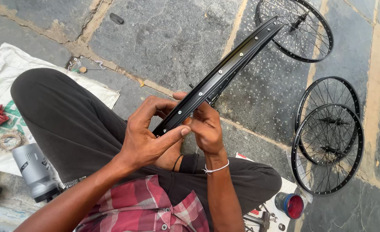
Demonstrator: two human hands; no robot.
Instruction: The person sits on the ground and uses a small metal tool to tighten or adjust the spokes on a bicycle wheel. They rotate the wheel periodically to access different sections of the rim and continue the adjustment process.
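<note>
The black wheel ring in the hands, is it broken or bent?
No damage shows. The black rim looks straight edge-on, held by the left hand and right hand. It has no spokes, unlike the three spoked wheels on the stone floor.

You hold a black bicycle rim (218, 75) edge-on over your lap, both hands closed around its near end. Your left hand (145, 137) wraps it from the left with the thumb laid across the rim's inner face; your right hand (205, 126) pinches it from the other side, a white band on that wrist. The rim slants up and away toward three spoked wheels (327, 137) lying on the stone floor (168, 38). A grey bottle (35, 172) lies by your left knee, a small blue-and-red tub (291, 205) by your right.
</note>
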